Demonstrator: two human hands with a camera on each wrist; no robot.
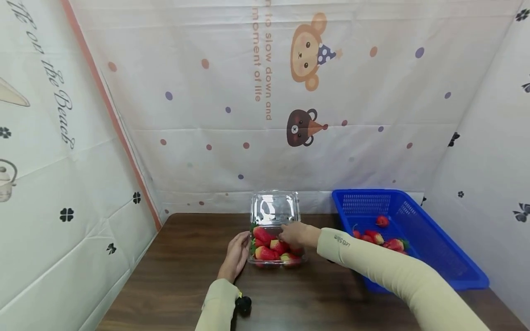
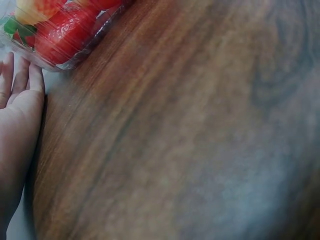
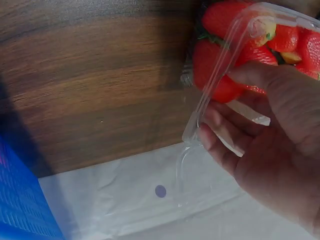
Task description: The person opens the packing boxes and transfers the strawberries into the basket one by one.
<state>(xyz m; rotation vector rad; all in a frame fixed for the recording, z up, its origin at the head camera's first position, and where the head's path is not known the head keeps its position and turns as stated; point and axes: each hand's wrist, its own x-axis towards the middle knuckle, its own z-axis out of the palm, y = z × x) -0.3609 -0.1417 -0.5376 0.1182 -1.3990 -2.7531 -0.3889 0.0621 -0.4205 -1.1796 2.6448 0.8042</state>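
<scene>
A clear plastic clamshell box (image 1: pixel 269 263) full of strawberries (image 1: pixel 265 253) sits on the table, its transparent lid (image 1: pixel 275 207) raised at the back. My left hand (image 1: pixel 237 253) is beside the box's left side; in the left wrist view its straight fingers (image 2: pixel 36 77) reach the plastic wall. My right hand (image 1: pixel 299 233) is over the back right of the box. In the right wrist view its thumb and fingers pinch a strawberry (image 3: pixel 225 92) at the box's back corner, close to the hinge. Other strawberries lie in front of it, partly behind the thumb.
A blue perforated plastic basket (image 1: pixel 451 253) stands to the right, with several strawberries (image 1: pixel 395 244) at its left side. My right forearm crosses in front of it. Behind the brown wooden table (image 1: pixel 186 276) hangs a printed white cloth (image 1: pixel 198 170), with more cloth on both sides.
</scene>
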